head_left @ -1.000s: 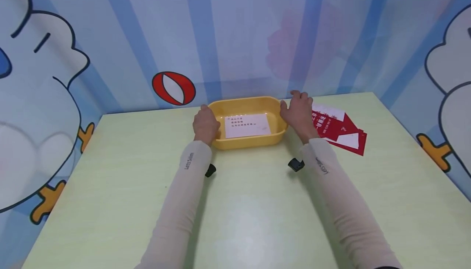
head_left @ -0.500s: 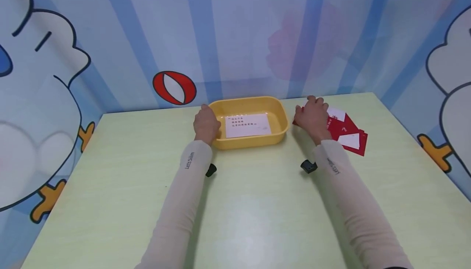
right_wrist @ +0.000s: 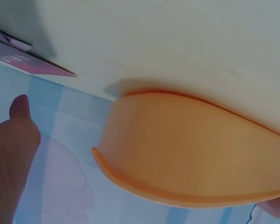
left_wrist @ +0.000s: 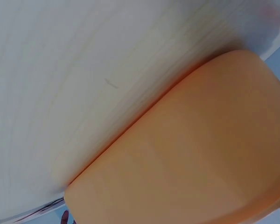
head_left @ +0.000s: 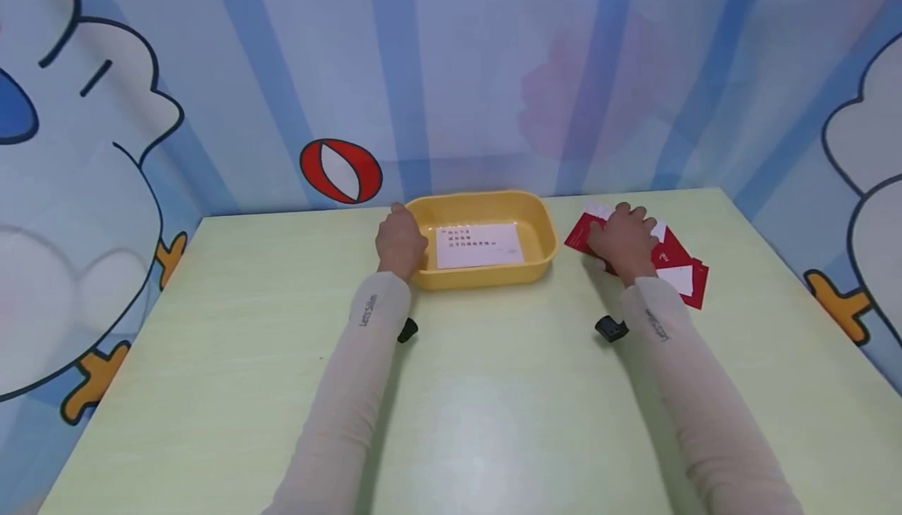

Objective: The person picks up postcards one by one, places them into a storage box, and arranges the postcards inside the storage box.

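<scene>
My left hand [head_left: 402,243] grips the left rim of a yellow plastic basin [head_left: 486,275]. A white card [head_left: 479,246] with printed lines of text lies flat in it. In the left wrist view the outer wall of the basin [left_wrist: 177,144] fills the lower right. My right hand [head_left: 625,241] is over a fanned pile of red and white cards [head_left: 672,249], its fingers spread and loosely bent. In the right wrist view this hand [right_wrist: 14,149] shows thumb and finger apart from the cards [right_wrist: 28,58], with nothing held.
The pale table [head_left: 486,390] ends at a blue striped backdrop [head_left: 465,69] right behind the basin. Cartoon figures cover the side walls. A black wrist camera [head_left: 611,329] sits under the right sleeve, another [head_left: 407,330] under the left.
My right hand has left the right end of the basin and moved right, over the cards. The left hand keeps its place on the basin. The head view has shifted slightly.
</scene>
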`<state>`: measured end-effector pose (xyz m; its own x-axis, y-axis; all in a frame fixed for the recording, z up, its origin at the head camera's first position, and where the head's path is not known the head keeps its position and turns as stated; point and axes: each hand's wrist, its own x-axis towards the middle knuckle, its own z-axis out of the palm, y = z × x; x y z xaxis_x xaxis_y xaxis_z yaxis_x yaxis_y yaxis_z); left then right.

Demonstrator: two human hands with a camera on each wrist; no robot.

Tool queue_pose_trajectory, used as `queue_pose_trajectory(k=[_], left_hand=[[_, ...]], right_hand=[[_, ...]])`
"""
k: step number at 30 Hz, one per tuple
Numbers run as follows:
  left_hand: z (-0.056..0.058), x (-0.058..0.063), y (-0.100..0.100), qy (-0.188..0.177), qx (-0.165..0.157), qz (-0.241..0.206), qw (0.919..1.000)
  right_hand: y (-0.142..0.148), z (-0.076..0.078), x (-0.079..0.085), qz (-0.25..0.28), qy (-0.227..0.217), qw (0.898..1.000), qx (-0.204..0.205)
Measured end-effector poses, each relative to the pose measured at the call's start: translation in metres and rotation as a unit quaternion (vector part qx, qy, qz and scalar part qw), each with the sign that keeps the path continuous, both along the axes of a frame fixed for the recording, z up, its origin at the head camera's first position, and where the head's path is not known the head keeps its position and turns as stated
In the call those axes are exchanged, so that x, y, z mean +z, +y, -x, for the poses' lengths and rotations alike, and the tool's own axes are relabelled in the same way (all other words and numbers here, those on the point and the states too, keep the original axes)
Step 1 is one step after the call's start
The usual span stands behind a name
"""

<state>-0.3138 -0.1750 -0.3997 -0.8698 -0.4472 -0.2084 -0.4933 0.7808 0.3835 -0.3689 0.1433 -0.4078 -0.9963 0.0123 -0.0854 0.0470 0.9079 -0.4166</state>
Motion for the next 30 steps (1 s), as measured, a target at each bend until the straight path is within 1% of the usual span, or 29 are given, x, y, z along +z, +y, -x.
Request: queue_pose_trajectory(k=[4, 6, 12, 15, 20, 24, 30], left_hand=[[-0.001, -0.001, 0.002, 0.000, -0.006, 0.016, 0.9999], [0.000, -0.001, 0.002, 0.004, -0.005, 0.020, 0.9998], [0.003, 0.001, 0.001, 0.008, 0.000, 0.015, 0.9999], [0.002, 0.003, 0.001, 0.011, 0.002, 0.015, 0.9998], [0.002, 0.000, 0.002, 0.004, 0.006, 0.013, 0.9999], [0.002, -0.002, 0.003, -0.001, 0.003, 0.020, 0.9998], [0.004, -0.004, 0.000, 0.003, 0.004, 0.019, 0.9998]], right_hand=[[0.009, 0.001, -0.008, -0.008, -0.023, 1.000, -0.005], [0.014, 0.003, -0.010, -0.011, -0.026, 1.000, -0.006], [0.022, 0.008, -0.008, -0.028, -0.023, 0.999, 0.004], [0.026, 0.011, -0.007, -0.036, -0.030, 0.999, 0.004], [0.040, 0.013, -0.013, -0.037, -0.055, 0.998, 0.007], [0.052, 0.013, -0.015, -0.038, -0.064, 0.997, 0.009], [0.061, 0.015, -0.014, -0.042, -0.080, 0.996, 0.007]])
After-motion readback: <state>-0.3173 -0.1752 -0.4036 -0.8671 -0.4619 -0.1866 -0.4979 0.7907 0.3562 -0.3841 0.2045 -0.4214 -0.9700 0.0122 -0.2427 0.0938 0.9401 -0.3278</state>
